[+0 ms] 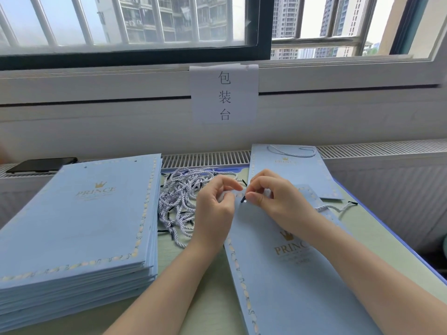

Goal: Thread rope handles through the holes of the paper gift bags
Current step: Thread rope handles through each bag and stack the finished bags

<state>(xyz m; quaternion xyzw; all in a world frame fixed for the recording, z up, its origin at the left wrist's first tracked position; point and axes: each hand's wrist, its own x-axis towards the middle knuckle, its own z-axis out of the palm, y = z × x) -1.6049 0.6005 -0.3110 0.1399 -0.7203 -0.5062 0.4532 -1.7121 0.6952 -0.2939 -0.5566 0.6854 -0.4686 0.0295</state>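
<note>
Right hand (pixel 271 194): thumb and forefinger pinch the black tip (pixel 243 199) of one rope handle (pixel 335 208), tip held at the top edge of the flat gift bag (pixel 297 274) in front of the person. The rest of that rope trails off to the right across the bag, its other black end lying on the table. Left hand (pixel 214 204): fingers curled, thumb and forefinger pinching the bag's top edge just beside the tip. The two hands are nearly touching. Whether the tip has entered a hole cannot be told; fingers cover the spot.

Count, bags: one under the hands, flat, pale blue, gold crown and "PRINCE" print, scalloped border. One finished bag (pixel 290 170) behind it, a rope loop showing at its top. One stack of flat bags (pixel 79 226) to the left, same print, two punched holes visible on the top sheet; number in the stack too many to count.

Count, ropes: one in hand; one loose pile of rope handles (pixel 181 197) between stack and hands, white-blue twist with black tips, number not countable.

Surface: pale green table (pixel 200 286) with a blue edge. One black phone (pixel 42 164) lies on the ledge at far left. Behind: a slatted radiator grille (pixel 205 158), white wall, one paper sign (pixel 224 93) with three characters taped below the barred window (pixel 130 22); tower blocks outside.
</note>
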